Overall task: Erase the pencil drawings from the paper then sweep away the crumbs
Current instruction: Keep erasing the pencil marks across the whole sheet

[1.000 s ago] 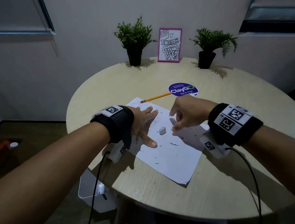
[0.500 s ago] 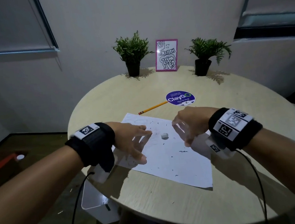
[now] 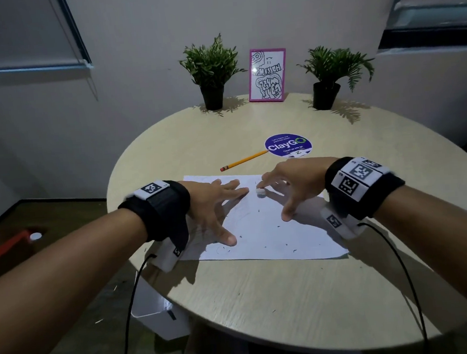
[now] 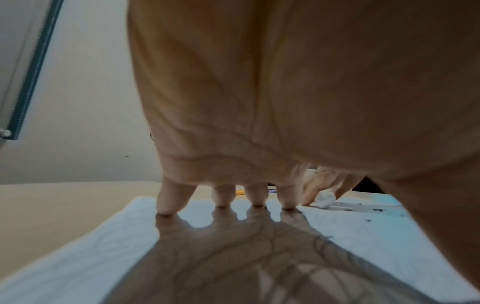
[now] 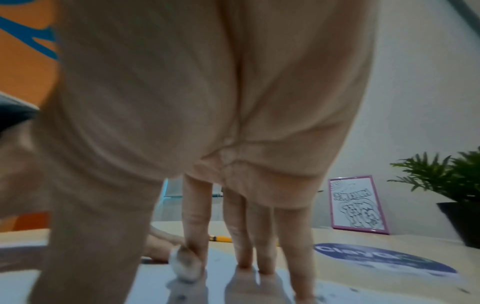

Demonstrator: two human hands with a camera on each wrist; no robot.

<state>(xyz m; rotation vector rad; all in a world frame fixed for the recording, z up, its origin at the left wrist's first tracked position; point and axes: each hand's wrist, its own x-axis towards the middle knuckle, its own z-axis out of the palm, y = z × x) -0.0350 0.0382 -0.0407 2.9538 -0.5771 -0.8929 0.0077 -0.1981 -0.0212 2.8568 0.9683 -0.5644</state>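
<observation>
The white paper (image 3: 259, 239) lies on the round table, with faint pencil lines and dark crumbs (image 3: 279, 226) scattered over it. My left hand (image 3: 215, 206) presses on the paper's left part with spread, straight fingers; the left wrist view shows its fingertips (image 4: 257, 200) planted on the sheet (image 4: 91, 257). My right hand (image 3: 283, 189) reaches down with straight fingers, and its index fingertip touches the small white eraser (image 3: 261, 192) while the thumb stays well apart. The eraser (image 5: 184, 265) sits on the paper under that finger, and also shows as a white lump (image 4: 324, 199) beyond my left fingers.
A yellow pencil (image 3: 243, 160) lies just beyond the paper, next to a round purple sticker (image 3: 288, 145). Two potted plants (image 3: 213, 75) (image 3: 328, 80) and a pink-framed picture (image 3: 267, 75) stand at the table's far edge. A white bin (image 3: 159, 316) sits on the floor under the left rim.
My right hand has opened from a loose curl and come down so its index finger touches the eraser, which lay free before. The left hand stays pressed on the paper.
</observation>
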